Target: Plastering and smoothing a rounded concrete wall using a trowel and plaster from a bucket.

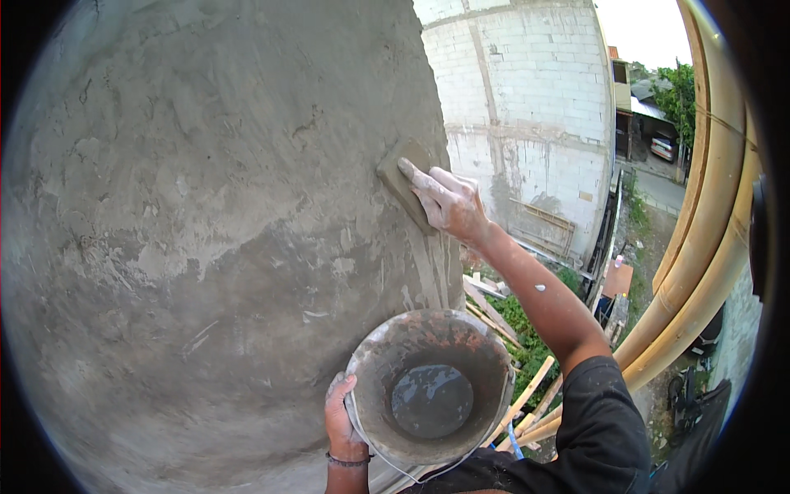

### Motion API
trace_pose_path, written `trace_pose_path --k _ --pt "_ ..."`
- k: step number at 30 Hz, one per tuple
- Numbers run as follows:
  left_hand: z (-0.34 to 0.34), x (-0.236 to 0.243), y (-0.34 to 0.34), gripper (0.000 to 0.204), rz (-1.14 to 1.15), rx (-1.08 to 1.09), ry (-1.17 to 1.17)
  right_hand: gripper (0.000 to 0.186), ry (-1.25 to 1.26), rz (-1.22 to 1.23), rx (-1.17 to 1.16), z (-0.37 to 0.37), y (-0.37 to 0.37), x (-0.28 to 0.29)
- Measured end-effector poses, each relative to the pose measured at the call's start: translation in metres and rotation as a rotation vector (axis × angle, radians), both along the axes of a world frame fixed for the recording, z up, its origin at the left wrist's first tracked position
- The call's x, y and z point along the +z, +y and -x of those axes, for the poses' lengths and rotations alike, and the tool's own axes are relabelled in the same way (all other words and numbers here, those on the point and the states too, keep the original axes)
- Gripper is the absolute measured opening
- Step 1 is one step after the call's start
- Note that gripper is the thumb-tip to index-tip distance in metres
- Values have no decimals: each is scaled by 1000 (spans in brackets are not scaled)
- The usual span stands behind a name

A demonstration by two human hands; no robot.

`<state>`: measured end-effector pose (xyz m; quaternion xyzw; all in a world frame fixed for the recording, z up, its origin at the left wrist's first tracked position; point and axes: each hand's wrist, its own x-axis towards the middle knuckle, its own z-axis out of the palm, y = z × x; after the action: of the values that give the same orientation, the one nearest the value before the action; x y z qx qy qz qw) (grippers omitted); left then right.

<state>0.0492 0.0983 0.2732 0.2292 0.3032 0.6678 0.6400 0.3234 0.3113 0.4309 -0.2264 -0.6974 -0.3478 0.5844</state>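
My right hand [454, 202] grips a flat, rectangular, cement-coated pad [401, 183]. Whether it is a sponge or a float, I cannot tell. The pad lies against the grey rendered wall [247, 165], close to its right edge, and wet streaks run down below it. Lower down, my left hand [344, 416] clasps the left rim of a bucket [374, 375], with the thumb showing at the edge. Watery grey slurry [432, 401] covers the bucket's bottom, and dried cement coats its inner sides. A thin wire handle hangs along the near side.
Thick bamboo poles [716, 189] rise at the right, with more bamboo [531, 391] below my right arm. Past the wall's edge stand a pale block wall [543, 82], greenery [527, 329] and a street with a parked car [662, 146], all well below me.
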Motion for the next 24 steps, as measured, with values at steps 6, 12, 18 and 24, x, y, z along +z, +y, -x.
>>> trace_pose_path --k 6,12,18,24 --pt "6 -10 -1 11 70 41 7 35 339 -266 62 -1 23 153" --pt "0 -6 2 16 -24 51 3 33 420 8 -130 -19 9 308" --pt "6 -10 10 14 -20 13 -23 36 405 -96 104 -8 24 212" --pt "8 -18 14 11 -26 -9 20 36 338 12 93 14 3 113"
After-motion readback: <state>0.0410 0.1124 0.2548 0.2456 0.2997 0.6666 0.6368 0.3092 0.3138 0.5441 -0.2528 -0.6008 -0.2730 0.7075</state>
